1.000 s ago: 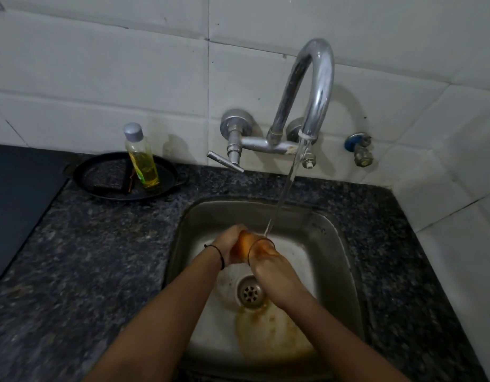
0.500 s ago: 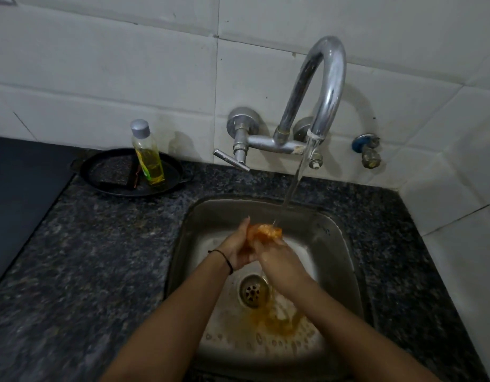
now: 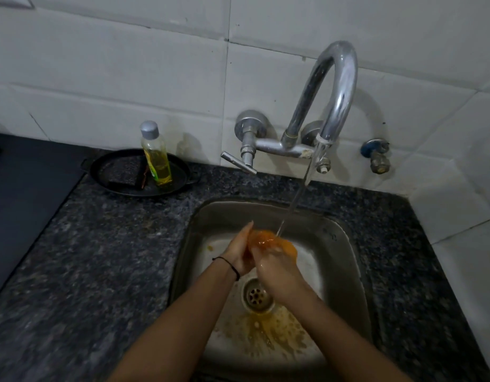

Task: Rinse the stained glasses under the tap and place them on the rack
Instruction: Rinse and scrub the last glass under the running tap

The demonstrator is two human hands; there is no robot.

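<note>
While water runs from the tap [image 3: 338, 86] in a thin stream [image 3: 293, 199], both hands hold an orange-stained glass [image 3: 274, 242] over the sink [image 3: 345, 260], above and just behind the drain [image 3: 256, 295]. The stream lands on the glass near its upper right edge. The left hand [image 3: 239, 250] lies against the glass's left side, fingers fairly straight and pointing up toward the wall, palm pressed to it; a thin black band [image 3: 229, 264] circles that wrist. The right hand [image 3: 277, 274] wraps the glass from below and from the right, its fingers curled round the wet orange surface, so this hand grips it. The glass itself is blurred and tinted, and I cannot tell which way its mouth faces.

Orange-brown liquid [image 3: 268, 334] is spattered on the sink floor in front of the drain. The sink is set in a dark speckled counter [image 3: 81, 266]. At the back left, against the white tiled wall [image 3: 122, 78], a black pan [image 3: 114, 172] holds a bottle [image 3: 155, 158] of yellow liquid, standing upright with a grey cap, beside a dark scrub pad [image 3: 124, 172]. A small valve [image 3: 376, 157] sticks out of the wall right of the tap.
</note>
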